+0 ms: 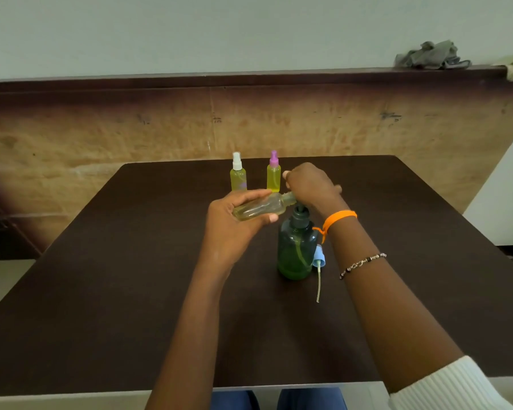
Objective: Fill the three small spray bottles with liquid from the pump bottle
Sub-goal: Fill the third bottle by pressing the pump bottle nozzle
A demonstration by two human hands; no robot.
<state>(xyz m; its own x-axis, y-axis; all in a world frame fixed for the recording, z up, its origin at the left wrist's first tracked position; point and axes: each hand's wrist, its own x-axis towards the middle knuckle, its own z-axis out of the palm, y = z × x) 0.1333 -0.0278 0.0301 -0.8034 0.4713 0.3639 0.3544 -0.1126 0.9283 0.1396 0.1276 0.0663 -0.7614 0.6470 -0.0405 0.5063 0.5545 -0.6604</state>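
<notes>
A dark brown, matte table (131, 261) holds three small spray bottles of clear plastic with yellow-green liquid inside. Two stand upright side by side near the far edge: one with a white spray cap (237, 175), one with a purple spray cap (273, 174). The third, an uncapped spray bottle (261, 206), lies almost sideways in the left hand (234, 223), fingers and thumb curled round its body, its open neck pointing right, at the top of the pump bottle. That pump bottle (296, 250), rounded, translucent dark green plastic with green liquid low inside, stands mid-table. The right hand (310, 184) sits over its pump head with fingers bent down; the hand hides the spout and the exact finger contact, so its hold cannot be judged. One loose blue spray cap (320, 258) with a long thin dip tube lies on the table, touching the pump bottle's right side. The right arm wears one orange thread band (338, 218) and one beaded bracelet (363, 264); a ribbed white sleeve (447, 386) is cut off at the frame's corner
</notes>
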